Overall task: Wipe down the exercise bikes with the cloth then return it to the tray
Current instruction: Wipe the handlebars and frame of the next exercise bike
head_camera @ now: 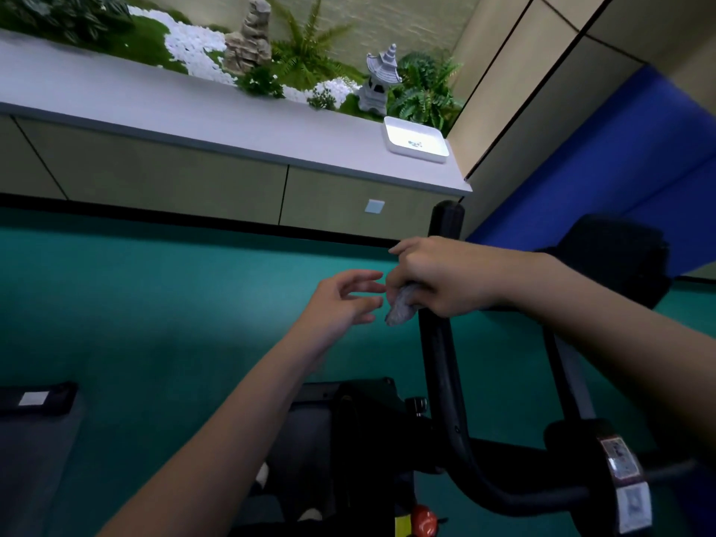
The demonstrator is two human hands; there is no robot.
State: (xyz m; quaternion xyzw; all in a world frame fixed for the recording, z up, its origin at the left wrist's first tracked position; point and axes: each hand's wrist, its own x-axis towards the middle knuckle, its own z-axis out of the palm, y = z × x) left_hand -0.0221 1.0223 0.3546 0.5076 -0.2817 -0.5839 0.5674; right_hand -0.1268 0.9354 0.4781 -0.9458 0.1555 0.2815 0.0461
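Observation:
My right hand (441,275) grips a crumpled grey cloth (401,306) against the black handlebar (436,350) of the exercise bike. An end of the cloth hangs out below the fist. My left hand (343,300) hovers just left of the cloth with relaxed, spread fingers and holds nothing. The white tray (416,139) sits on the counter's right end, far beyond the bike, with only a small print showing inside it.
A long grey counter (155,98) over beige cabinets runs along the wall, backed by a planter with ferns, white pebbles and a stone lantern (381,81). The floor (155,304) is teal. A blue wall pad (620,157) stands right. Another dark machine (35,399) sits lower left.

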